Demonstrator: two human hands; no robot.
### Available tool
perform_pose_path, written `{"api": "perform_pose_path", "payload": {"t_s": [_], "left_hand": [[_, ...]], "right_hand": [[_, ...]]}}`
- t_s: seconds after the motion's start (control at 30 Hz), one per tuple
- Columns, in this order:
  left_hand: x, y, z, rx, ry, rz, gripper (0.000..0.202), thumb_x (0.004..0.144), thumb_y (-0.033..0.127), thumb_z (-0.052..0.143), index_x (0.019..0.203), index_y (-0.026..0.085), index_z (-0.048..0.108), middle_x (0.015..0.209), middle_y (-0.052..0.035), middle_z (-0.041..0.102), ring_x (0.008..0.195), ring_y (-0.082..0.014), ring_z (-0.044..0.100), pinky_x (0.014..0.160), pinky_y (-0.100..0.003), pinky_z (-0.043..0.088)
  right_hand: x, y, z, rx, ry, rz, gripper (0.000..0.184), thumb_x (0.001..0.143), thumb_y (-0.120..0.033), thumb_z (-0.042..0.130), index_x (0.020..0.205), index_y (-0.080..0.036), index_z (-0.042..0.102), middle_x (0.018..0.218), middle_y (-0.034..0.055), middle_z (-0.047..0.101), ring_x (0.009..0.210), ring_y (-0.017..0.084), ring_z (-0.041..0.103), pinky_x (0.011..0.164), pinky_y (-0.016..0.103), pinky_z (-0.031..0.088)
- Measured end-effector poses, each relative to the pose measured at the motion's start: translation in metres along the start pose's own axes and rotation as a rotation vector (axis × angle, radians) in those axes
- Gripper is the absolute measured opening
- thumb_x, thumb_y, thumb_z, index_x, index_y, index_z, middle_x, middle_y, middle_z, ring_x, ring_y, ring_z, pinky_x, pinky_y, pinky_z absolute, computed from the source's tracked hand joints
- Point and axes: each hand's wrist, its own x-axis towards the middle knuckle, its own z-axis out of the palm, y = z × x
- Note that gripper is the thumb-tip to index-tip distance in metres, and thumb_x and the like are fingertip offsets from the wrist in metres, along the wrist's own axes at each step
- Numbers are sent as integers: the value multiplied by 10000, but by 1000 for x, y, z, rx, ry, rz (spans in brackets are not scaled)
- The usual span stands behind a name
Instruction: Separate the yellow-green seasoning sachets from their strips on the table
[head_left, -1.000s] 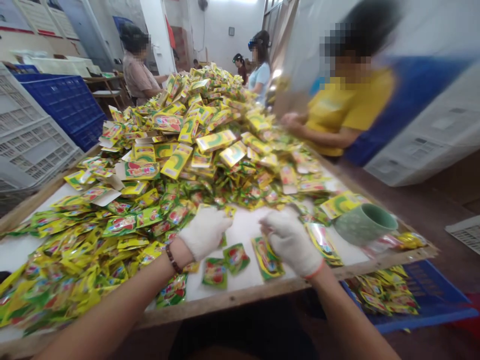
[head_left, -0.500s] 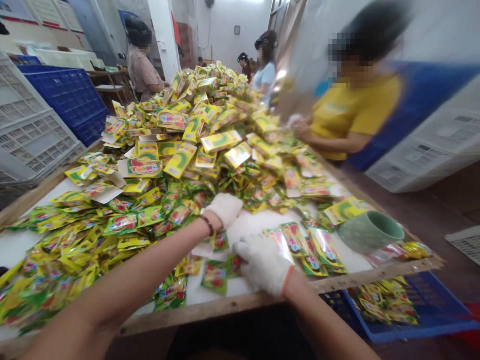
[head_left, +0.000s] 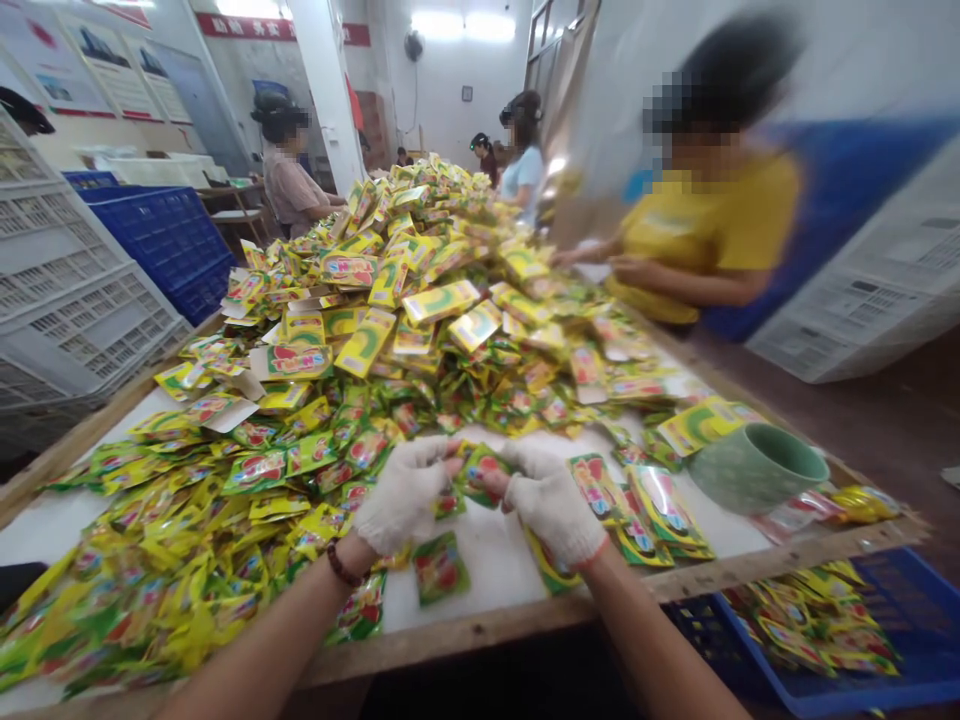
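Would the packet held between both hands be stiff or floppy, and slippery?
Likely floppy and light: the packet looks thin and crinkled, pinched between the left hand and right hand. Its glossy film may be slippery, though the fabric gloves probably help. Flat, so unlikely to roll.

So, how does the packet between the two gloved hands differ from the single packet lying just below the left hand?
The held packet is lifted off the table, pinched between the left hand and the right hand; the lying packet rests flat on the white top, untouched. The held packet is partly covered by the hands; the lying packet shows whole. Both are small and green with a red picture.
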Motion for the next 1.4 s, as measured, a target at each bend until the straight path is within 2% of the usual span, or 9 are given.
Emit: {"api": "perform_pose_path", "payload": {"t_s": [0.17, 0.37, 0.57, 0.67, 0.8, 0.9, 1.03, 1.2, 1.4], "left_hand": [[-5, 1, 5, -114, -87, 5, 286, 643, 328, 774, 821, 135, 661, 708, -15, 665, 598, -104, 585, 553, -208, 467], [0, 3, 4, -62, -91, 87, 232, 694, 278, 728, 858, 144, 635, 786, -23, 688, 682, -130, 625, 607, -228, 496], [14, 17, -36, 1000, -139, 478, 319, 839, 144, 486, 1127, 201, 610, 1071, -79, 670, 1001, -212, 623, 914, -373, 484], [15, 14, -53, 1569, -336, 760, 533, 770, 82, 567, 1259, 291, 529, 1319, -101, 541, 1227, -280, 490, 1050, -506, 351], [16, 10, -56, 1780, -537, 943, 425, 771, 140, 617, 1157, 312, 571, 1424, -100, 448, 1315, -327, 381, 1068, -605, 237], [15, 23, -50, 1718, -516, 854, 321, 739, 180, 611, 1055, 229, 588, 1268, -110, 564, 1208, -305, 478, 1077, -571, 241], [5, 34, -38, 1548, -229, 588, 387, 683, 265, 589, 1052, 160, 541, 1017, -104, 601, 976, -270, 565, 951, -450, 427], [-3, 5, -19, 1494, 29, 510, 556, 685, 304, 592, 1200, 147, 451, 1102, -129, 569, 1047, -291, 543, 930, -428, 449], [0, -9, -13, 1567, -8, 495, 401, 667, 223, 590, 1063, 180, 543, 1017, -100, 582, 964, -277, 554, 864, -403, 459]], "right_hand": [[0, 5, 1, -54, 58, -8, 227, 753, -368, 669, 717, -165, 574, 566, -45, 526, 538, 93, 463, 489, 199, 363], [7, 7, 5, 27, 119, -6, 415, 734, -382, 665, 1076, -168, 571, 840, 17, 626, 599, 110, 538, 547, 240, 453], [12, 13, 4, 232, 106, 19, 291, 746, -381, 654, 928, -166, 581, 681, 5, 634, 544, 122, 577, 520, 239, 463], [10, 20, 2, 299, 171, 11, 326, 745, -402, 680, 949, -177, 562, 683, -1, 635, 535, 122, 584, 518, 240, 469], [5, 22, 2, 337, 166, 2, 361, 754, -441, 685, 966, -180, 554, 724, 13, 651, 563, 132, 617, 488, 215, 450], [1, 18, 2, 373, 178, -7, 375, 772, -482, 660, 956, -176, 545, 753, 16, 642, 572, 128, 612, 492, 222, 479], [-2, 13, 2, 275, 228, -34, 409, 792, -517, 622, 990, -172, 526, 721, 0, 620, 469, 93, 545, 437, 211, 448], [-5, 11, 1, 143, 363, -52, 385, 800, -491, 602, 1006, -175, 526, 670, -18, 591, 442, 86, 500, 414, 202, 404], [-6, 14, -1, 98, 234, -64, 255, 816, -427, 591, 877, -181, 566, 628, -30, 561, 497, 92, 478, 464, 205, 400]]}}
